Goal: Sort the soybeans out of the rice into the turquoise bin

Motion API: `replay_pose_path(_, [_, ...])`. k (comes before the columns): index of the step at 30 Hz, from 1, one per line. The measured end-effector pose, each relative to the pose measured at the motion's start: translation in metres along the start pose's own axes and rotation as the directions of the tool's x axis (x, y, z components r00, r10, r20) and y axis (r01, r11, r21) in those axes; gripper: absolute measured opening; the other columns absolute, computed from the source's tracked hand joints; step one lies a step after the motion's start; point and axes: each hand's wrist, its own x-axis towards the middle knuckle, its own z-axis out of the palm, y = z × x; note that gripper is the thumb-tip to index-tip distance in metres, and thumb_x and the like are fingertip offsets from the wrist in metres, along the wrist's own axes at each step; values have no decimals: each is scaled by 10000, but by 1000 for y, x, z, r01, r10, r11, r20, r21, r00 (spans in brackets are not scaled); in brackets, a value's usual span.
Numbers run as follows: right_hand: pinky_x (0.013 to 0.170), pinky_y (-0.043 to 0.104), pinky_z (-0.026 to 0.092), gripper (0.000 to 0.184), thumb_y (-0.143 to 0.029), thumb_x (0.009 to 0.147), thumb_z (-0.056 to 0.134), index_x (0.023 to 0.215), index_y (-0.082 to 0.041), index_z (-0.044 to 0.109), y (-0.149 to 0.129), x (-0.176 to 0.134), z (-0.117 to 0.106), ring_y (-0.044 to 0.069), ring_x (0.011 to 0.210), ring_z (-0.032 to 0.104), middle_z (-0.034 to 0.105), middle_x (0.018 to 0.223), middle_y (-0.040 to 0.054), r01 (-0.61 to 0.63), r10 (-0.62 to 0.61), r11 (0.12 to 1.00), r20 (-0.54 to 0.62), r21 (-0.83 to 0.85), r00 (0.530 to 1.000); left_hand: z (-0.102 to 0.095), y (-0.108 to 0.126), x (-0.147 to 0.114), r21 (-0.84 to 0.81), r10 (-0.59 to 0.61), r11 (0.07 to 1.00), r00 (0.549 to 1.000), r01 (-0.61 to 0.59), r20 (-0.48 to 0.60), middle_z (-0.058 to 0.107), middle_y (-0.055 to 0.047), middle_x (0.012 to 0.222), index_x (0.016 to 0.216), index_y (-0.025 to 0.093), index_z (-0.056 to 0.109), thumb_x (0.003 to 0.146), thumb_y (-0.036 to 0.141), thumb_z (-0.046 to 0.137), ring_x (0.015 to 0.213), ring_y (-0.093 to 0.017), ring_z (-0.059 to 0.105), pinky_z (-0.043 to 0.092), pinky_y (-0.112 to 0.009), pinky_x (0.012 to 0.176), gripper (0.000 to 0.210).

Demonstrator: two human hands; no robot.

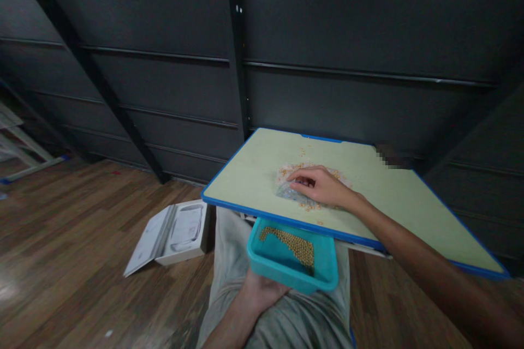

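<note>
Right hand (pixel 323 185) fingers (pixel 301 179) together, flat on beans (pixel 311 204) (left hand (pixel 262 289) cups tub (pixel 292 256)).

- The surface (pixel 388 185), pale green with a blue rim, carries a clear plastic bag (pixel 286 190) and a patch of small yellow beans (pixel 305 204) under the right hand (pixel 321 185).
- A few beans lie scattered beyond that hand.
- On the wooden floor (pixel 82 240), left of the left hand (pixel 262 292), lies an open white box (pixel 174 232).
</note>
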Motion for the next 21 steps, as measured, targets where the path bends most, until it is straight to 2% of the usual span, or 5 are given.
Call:
replay_pose_path(4, [815,371,556,201,-330,1107,807,1216,-268,963,-1,0,1,212,804,702,893,988,56,-22,21,999,20,26,1000,1,0,-2,2,-14,1000,999,14,-34,870,-148,1593,1788,306,638,1092,448,830,1649,-442,708,497,-707,1434,735])
replay_pose_path(8, [780,360,562,207,-339,1100,810,1211,-251,960,-2,0,3,203,778,687,880,961,56,-25,23,998,42,61,999,-1,-1,-1,26,-16,1000,1000,16,-5,874,-141,1592,1764,287,659,1082,465,845,1657,-426,702,494,-693,1442,729])
replay_pose_path(13, [759,353,559,211,-347,1106,809,1219,-242,952,-5,-1,5,197,769,682,866,938,55,-43,37,994,61,103,997,0,0,0,45,-4,999,999,6,-38,891,-146,1561,1619,269,784,1049,465,877,1688,-447,666,480,-716,1445,610])
replay_pose_path(16, [743,348,548,226,-363,1107,807,1224,-229,946,-7,-2,5,193,755,676,852,920,52,-42,34,991,60,128,998,4,1,-1,35,-3,999,999,4,-44,897,-161,1544,1581,260,808,1005,443,927,1711,-470,635,484,-728,1439,616])
replay_pose_path(21, [739,343,536,234,-379,1110,811,1233,-227,939,-11,-2,5,191,754,670,828,897,43,-56,42,988,96,141,995,5,1,-2,31,1,1000,999,0,-33,904,-138,1533,1529,242,836,1034,468,910,1724,-434,630,485,-669,1461,549])
